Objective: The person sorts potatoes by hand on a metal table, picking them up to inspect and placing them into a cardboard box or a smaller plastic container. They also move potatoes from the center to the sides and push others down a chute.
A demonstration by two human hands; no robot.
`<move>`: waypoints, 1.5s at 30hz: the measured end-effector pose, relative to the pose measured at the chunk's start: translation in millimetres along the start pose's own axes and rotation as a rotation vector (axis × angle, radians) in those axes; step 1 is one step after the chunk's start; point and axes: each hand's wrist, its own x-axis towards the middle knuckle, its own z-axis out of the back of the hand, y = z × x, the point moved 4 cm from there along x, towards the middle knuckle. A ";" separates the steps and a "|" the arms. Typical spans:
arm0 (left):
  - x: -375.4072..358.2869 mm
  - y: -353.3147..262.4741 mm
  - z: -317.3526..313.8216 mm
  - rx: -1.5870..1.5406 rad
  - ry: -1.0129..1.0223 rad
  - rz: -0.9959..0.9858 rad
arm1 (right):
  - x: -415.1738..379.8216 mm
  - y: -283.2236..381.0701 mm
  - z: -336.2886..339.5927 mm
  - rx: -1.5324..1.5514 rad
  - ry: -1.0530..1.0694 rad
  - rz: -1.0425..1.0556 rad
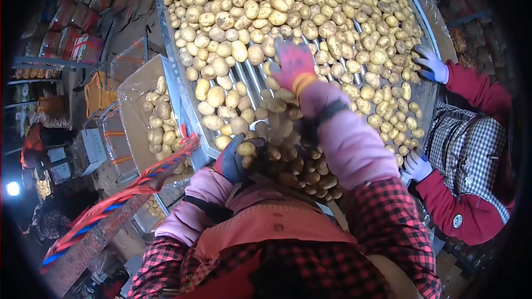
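My right hand [293, 63], in a red and pink glove, reaches out over the metal rollers [252, 77] of the sorting table, its fingers stretched flat among the potatoes [277, 3]. Slight motion blur softens its outline. At the table's near left corner, my left hand [231, 161], in a dark blue and red glove, curls around a potato [246, 149]. Below my right forearm, blurred potatoes [280, 127] spill over the near edge onto a shadowed heap [302, 171].
Left of the table stands a plastic-lined box [130, 94] partly filled with potatoes. A red and blue rope [138, 188] crosses at lower left. On the right, a co-worker's gloved hands [432, 63] rest at the table edge. Stacked boxes [72, 39] line the far left.
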 end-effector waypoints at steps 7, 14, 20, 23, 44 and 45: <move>1.7 -8.4 -27.1 0.249 0.235 -0.113 | -122.5 4.9 -5.5 0.155 0.058 0.683; 16.3 -2.9 20.5 0.303 0.095 -0.117 | 36.1 -43.6 0.4 0.182 0.289 -0.090; 10.4 -1.7 28.6 0.535 -0.017 -0.222 | 23.0 -53.9 -11.6 0.612 0.177 -0.304; -1.0 -12.1 1.8 1.145 0.012 -0.511 | -51.6 -24.7 -2.7 0.951 0.034 -0.181; -59.6 -15.7 10.6 1.039 -0.042 -0.679 | 50.0 20.2 -47.1 -0.183 0.102 -0.040; -70.9 -17.6 -1.7 1.298 -0.078 -0.830 | 48.6 20.6 -48.3 -0.181 0.074 -0.033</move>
